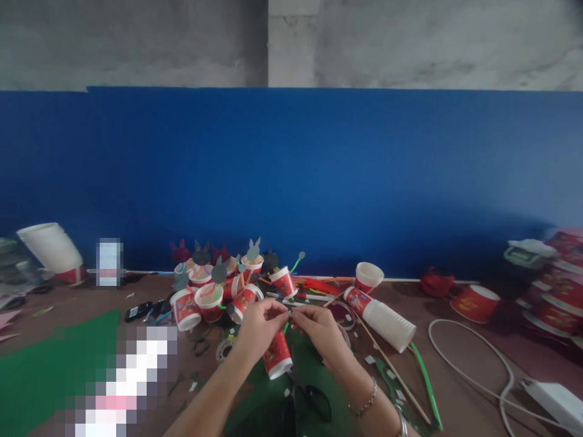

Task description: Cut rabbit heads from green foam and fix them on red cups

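My left hand (259, 328) and my right hand (319, 329) meet at the fingertips over the table, pinching a thin stick-like piece (289, 310) between them. Just below the hands a red and white paper cup (277, 357) hangs tilted, mouth toward me; whether a hand grips it I cannot tell. Beyond the hands lies a cluster of decorated red cups (214, 288) with grey paper ears and coloured stems. Black scissors (313, 402) lie on dark green paper (268, 406) under my wrists.
A stack of cups (381, 318) lies on its side to the right, next to a thin wooden stick (392, 370) and a green stem (428, 379). A white cable (478, 355) loops at right. Green sheet (50, 358) at left. A blue wall panel (291, 176) backs the table.
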A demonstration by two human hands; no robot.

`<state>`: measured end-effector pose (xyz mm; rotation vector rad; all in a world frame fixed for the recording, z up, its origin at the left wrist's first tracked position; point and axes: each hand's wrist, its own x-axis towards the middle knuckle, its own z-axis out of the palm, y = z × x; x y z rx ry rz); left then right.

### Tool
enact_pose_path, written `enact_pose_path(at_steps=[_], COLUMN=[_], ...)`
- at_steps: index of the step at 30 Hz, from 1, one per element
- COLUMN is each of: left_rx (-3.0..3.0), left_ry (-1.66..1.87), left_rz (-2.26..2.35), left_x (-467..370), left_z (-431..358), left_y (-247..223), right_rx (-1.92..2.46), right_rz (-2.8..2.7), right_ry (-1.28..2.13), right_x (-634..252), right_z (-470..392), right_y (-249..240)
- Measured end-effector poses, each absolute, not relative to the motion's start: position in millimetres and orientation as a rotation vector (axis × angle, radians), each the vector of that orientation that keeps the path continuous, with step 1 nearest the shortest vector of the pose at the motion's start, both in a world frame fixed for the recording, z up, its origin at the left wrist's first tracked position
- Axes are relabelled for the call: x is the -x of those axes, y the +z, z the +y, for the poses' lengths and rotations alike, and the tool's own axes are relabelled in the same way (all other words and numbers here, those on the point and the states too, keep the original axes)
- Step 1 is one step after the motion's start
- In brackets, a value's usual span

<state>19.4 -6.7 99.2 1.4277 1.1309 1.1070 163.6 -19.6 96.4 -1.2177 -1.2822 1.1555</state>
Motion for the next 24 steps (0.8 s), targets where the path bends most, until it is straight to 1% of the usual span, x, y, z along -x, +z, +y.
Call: enact_pose_path(at_steps=[3,6,10,13,16,24], left_rx=[-1.475,-1.506,-1.441,-1.319,-1.277,-1.552], left_ry=[1.104,1.101,1.142,1.178,1.123,0.932], left_rz=[1.154,1.200,1.214,1.175,1.141,1.141], left_x=[-20.5,-23.0,-26.9,-26.7,-22.7,-13.4], left_z=[-9.1,-12.0,-13.6,-11.7,-7.9,-8.1], left_y=[101.4,102.4,100.5,99.6,100.1,106.0], right_rx=[1.281,1.350,1.368,1.375,1.358,1.314], right_rz=[-1.378,-1.481,-1.512,-1.491,-1.481,-1.529], right_ry=[1.052,0.867,0.699,0.673,0.707,0.729], right_x=[-163.0,-161.5,-158.9,-157.6,-156.6,-158.7], right_z=[-19.6,-21.1,-24.4,-25.3,-25.0,-25.6], right_y=[97.0,96.6,96.3,95.9,94.5,97.0])
